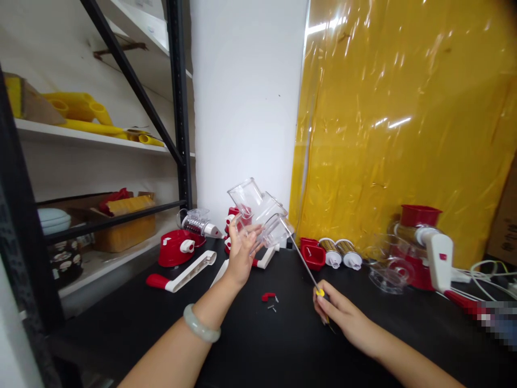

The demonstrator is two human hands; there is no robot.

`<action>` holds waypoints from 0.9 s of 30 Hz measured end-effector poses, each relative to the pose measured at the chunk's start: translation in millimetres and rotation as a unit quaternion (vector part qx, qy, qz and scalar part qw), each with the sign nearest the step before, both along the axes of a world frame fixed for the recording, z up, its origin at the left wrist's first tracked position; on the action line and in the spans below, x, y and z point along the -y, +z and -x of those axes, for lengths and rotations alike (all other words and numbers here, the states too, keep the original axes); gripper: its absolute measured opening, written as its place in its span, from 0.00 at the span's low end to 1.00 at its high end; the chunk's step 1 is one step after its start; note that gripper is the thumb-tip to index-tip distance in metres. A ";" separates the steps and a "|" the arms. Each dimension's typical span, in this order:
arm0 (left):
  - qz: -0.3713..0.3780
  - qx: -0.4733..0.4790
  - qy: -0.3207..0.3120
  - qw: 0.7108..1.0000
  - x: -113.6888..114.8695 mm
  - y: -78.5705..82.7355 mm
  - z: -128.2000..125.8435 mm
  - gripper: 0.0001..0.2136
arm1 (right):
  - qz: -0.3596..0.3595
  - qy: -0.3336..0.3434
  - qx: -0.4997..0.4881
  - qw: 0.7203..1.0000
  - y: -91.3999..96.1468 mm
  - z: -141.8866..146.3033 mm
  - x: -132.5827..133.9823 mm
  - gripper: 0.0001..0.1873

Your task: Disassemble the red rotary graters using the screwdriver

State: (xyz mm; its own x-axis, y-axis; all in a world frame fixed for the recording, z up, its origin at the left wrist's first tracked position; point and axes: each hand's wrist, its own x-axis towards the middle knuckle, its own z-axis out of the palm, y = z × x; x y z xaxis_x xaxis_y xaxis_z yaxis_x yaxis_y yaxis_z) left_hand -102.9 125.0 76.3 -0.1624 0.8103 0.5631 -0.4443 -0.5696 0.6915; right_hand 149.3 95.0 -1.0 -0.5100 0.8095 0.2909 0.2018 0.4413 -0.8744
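Clear plastic housing (271,211) is gripped by the left hand (241,253); below right of it, the right hand (332,304) (curled snugly) grasps a screwdriver (305,262)

Lit brightly and coolly, evenly spread. Mirrored as slanting white bars on the glossy yellow translucent plastic sheet (404,161) at far right, among scattered glints. Flattened to near-shadowless pale on the smooth white wall panel (246,97), far centre. Dimmer under the long white shelf board (48,131) at left. Dulled on the matte black tabletop (283,345). Slightly soft, edged with pale highlights, at the transparent plastic housing (269,207). Stretched wide-angle at the margins, tilting the thick black metal post (20,231) at left. Darkened in the far right corner; pixelated at near right.
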 end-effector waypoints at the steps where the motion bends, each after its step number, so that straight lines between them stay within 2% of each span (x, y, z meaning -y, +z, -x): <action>1: -0.010 -0.004 0.002 1.000 0.1 1.3 1.4 0.34 | -0.008 -0.006 0.015 1.000 2.1 0.0 2.4 0.20; 6: -0.037 -0.019 0.030 0.999 -1.6 6.6 9.4 0.36 | -0.001 -0.015 0.102 0.995 14.4 -4.4 13.3 0.20; 10: -0.047 -0.020 0.047 0.998 -6.0 5.8 13.9 0.36 | 0.036 0.035 0.099 0.994 21.5 -8.8 11.7 0.30; 12: -0.034 -0.019 0.053 0.998 -8.8 3.8 15.2 0.36 | 0.037 0.046 0.097 0.993 22.0 -10.9 7.3 0.28; 15: -0.018 -0.018 0.054 0.998 -11.9 1.0 16.7 0.34 | -0.012 0.018 0.116 0.993 17.3 -12.8 -1.6 0.22; 19: -0.037 -0.028 0.053 0.998 -11.3 0.8 17.0 0.35 | -0.099 -0.081 0.162 0.978 4.9 -8.2 -11.4 0.16; 22: -0.068 -0.049 0.065 0.994 -9.6 2.0 15.6 0.35 | -0.095 -0.129 0.174 0.972 -1.4 -1.6 -12.2 0.12; 24: -0.079 -0.052 0.077 0.993 -9.3 2.3 15.0 0.33 | -0.078 -0.126 0.167 0.975 -1.3 0.6 -8.3 0.12; 27: -0.079 -0.045 0.090 0.992 -9.6 3.4 16.1 0.33 | -0.050 -0.076 0.151 0.984 5.1 -1.2 2.1 0.17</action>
State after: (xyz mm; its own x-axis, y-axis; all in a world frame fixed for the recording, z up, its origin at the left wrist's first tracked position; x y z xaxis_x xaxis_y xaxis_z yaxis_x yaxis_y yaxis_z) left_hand -119.0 134.6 79.7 -0.2402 0.6736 0.6990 -0.2667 -0.7382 0.6196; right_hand 150.4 92.9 4.1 -0.4604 0.8584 0.2262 0.5165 0.4663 -0.7181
